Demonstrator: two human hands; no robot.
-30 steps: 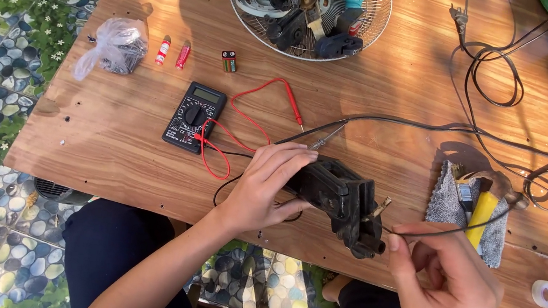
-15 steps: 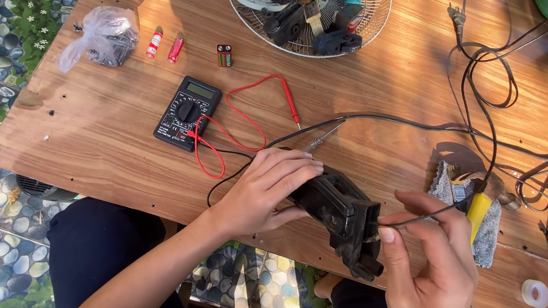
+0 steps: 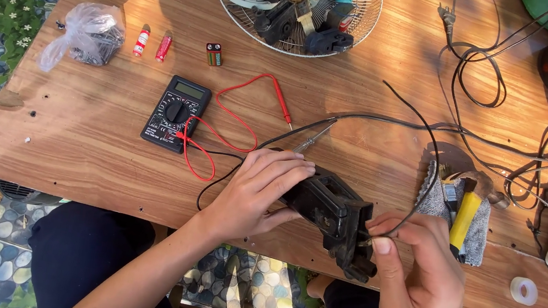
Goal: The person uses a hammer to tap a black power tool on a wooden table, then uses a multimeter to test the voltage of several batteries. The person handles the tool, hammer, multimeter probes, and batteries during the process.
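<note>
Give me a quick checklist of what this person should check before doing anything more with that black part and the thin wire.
1. Black plastic housing steadied by the left hand: ok, the fingers lie over its top.
2. Thin black wire pinched in the right hand at the housing's end: ok.
3. Wire end seated in a terminal: cannot tell, the fingers hide it.
4. Mains plug lying loose on the table: ok.
5. Multimeter within reach, its red probe lying free: ok.
6. Housing fully over the table: not ok, it overhangs the near edge.
</note>
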